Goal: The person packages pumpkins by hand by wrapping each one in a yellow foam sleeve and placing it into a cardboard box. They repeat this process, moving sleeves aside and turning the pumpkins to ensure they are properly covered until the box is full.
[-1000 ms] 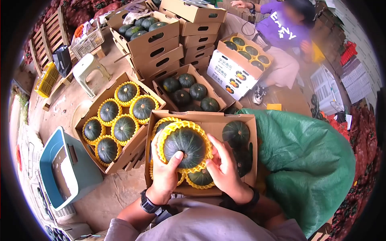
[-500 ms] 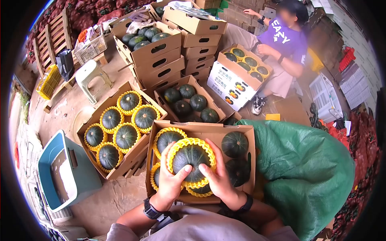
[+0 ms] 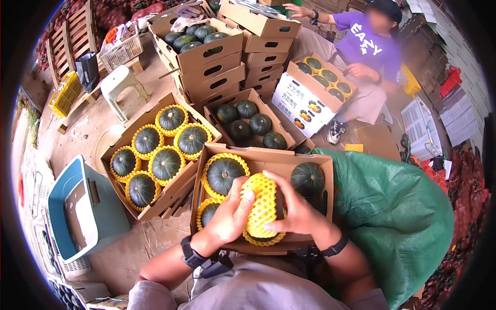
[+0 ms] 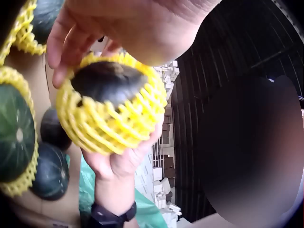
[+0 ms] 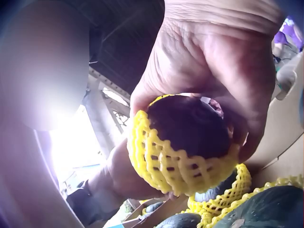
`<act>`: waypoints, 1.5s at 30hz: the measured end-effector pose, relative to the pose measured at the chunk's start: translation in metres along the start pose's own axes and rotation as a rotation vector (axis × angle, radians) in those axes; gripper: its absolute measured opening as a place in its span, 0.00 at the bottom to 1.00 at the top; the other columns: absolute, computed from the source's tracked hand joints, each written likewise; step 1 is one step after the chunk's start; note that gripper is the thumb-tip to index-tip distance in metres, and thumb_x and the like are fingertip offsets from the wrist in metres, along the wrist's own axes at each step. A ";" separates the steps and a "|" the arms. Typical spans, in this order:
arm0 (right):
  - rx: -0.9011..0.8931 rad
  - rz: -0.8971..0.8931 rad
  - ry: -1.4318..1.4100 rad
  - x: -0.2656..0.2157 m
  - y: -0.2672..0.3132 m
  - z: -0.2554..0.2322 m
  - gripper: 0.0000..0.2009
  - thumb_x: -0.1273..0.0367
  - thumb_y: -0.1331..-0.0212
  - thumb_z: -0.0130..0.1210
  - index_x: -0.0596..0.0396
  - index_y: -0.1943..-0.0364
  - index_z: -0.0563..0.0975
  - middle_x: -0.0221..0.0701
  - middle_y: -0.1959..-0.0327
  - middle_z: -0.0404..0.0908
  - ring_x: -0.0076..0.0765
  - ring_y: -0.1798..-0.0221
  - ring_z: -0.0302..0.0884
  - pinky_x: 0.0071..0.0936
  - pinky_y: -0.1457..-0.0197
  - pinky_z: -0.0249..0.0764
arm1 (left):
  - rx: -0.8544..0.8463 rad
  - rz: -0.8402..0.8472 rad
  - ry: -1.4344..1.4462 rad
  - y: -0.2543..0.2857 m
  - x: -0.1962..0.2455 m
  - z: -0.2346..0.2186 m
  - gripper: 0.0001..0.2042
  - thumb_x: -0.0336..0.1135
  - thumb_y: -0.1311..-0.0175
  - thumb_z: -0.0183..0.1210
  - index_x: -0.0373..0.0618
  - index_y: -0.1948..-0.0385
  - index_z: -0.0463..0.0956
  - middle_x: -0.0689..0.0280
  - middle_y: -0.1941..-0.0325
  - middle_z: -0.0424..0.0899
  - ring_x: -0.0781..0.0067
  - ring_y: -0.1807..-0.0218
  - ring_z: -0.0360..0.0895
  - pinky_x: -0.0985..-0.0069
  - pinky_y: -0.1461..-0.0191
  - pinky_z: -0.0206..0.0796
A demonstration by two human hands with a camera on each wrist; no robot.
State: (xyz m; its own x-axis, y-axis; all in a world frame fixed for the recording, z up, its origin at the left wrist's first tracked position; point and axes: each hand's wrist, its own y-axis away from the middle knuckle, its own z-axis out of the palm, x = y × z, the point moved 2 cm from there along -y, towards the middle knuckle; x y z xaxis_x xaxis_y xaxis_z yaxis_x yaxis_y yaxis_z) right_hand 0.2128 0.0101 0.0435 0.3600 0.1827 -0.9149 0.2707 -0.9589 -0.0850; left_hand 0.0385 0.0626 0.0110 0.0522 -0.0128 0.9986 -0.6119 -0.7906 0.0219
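A dark green pumpkin in a yellow foam net is held over the cardboard box in front of me, turned on its side in the head view. My left hand grips its left side, thumb on the netting. On the opposite side my right hand curls its fingers and thumb round it. The right wrist view shows bare dark skin of the held pumpkin under that palm. Below, netted pumpkins fill the box's left part; a bare pumpkin lies at its right.
At the left stands a second box of netted pumpkins, beside a blue bin. Behind are a box of bare pumpkins and stacked cartons. A green sack bulges at my right. Farther back sits a person in purple.
The netted pumpkin has been tipped from facing up onto its side, so its netting now faces the head camera. Both hands have shifted slightly right with it and still hold it.
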 end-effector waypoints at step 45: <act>0.125 0.846 0.491 0.033 0.192 -0.069 0.10 0.68 0.46 0.55 0.56 0.63 0.80 0.39 0.65 0.83 0.47 0.64 0.81 0.37 0.60 0.76 | -0.977 0.899 -0.234 0.000 0.169 0.016 0.15 0.36 0.45 0.65 0.43 0.56 0.80 0.61 0.64 0.83 0.59 0.65 0.80 0.68 0.60 0.72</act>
State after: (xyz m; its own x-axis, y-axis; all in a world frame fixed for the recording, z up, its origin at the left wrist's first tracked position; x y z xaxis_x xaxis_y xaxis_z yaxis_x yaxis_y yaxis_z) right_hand 0.3382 -0.1528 0.0241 0.7300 -0.5311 -0.4301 -0.3330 -0.8260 0.4548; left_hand 0.0597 0.0507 0.1791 -0.5887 -0.4732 0.6554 -0.8073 0.3016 -0.5073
